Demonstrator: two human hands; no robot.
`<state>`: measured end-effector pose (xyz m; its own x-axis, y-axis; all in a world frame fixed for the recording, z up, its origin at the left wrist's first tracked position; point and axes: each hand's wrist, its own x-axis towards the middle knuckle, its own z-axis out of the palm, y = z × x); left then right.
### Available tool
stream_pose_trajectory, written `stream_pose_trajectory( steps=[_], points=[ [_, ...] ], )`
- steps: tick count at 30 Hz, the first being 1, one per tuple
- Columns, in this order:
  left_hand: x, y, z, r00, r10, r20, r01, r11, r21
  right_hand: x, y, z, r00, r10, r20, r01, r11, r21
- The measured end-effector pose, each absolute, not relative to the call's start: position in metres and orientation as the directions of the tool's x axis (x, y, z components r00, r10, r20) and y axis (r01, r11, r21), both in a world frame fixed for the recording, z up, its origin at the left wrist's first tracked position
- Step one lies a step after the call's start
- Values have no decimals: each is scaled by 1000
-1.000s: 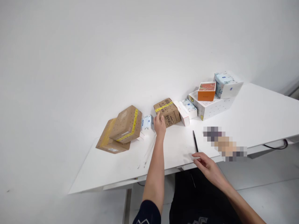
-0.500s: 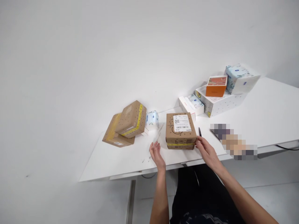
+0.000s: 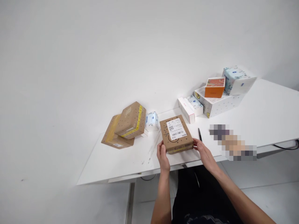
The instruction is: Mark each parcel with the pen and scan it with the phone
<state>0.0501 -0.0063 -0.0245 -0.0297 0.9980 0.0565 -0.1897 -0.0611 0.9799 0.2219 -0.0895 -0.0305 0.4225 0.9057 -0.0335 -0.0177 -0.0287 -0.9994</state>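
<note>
A brown cardboard box with a white shipping label on top and yellow tape along its front sits near the table's front edge, turned at an angle. My left hand presses its fingers against the box's left front side. At the right front corner, my right hand has its fingertips on the box. Together the two hands grip it from both sides. A black pen lies on the table just beyond my right hand.
Two taped brown boxes lean together at left, by a tissue pack. Behind stands a narrow white box. At right, a large white box carries an orange box and another tissue pack. A blurred-out patch covers something on the white table.
My left hand has moved right and now touches the box, which was apart from it before. The box has turned and shifted slightly left. My right hand stays at its right corner.
</note>
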Motion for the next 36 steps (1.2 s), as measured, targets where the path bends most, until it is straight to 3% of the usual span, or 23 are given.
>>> stream_pose_trajectory(
  steps=[5, 8, 17, 25, 28, 31, 36],
  points=[
    [34, -12, -32, -72, 981, 182, -355, -195, 914, 218, -87, -27, 421, 906, 34, -7, 41, -999],
    [27, -17, -44, -138, 980, 144, -395, -188, 899, 215, -87, -24, 466, 884, 32, -9, 41, -999],
    [30, -28, -47, -179, 983, 28, -310, -84, 947, 209, -99, -25, 469, 880, -76, -6, -83, -997],
    [35, -34, -33, -80, 992, 97, -297, -117, 948, 204, -103, -13, 507, 858, -86, 28, -116, -993],
    [31, -36, -26, -114, 979, 172, -205, -192, 960, 201, -106, -16, 482, 874, -67, 54, -106, -993],
    [23, -38, -10, -127, 948, 291, 9, -292, 956, 196, -107, -27, 433, 895, -104, 33, -131, -991],
    [13, -44, 23, 42, 902, 429, 298, -421, 857, 190, -102, -43, 316, 934, -168, -214, -102, -971]
  ],
)
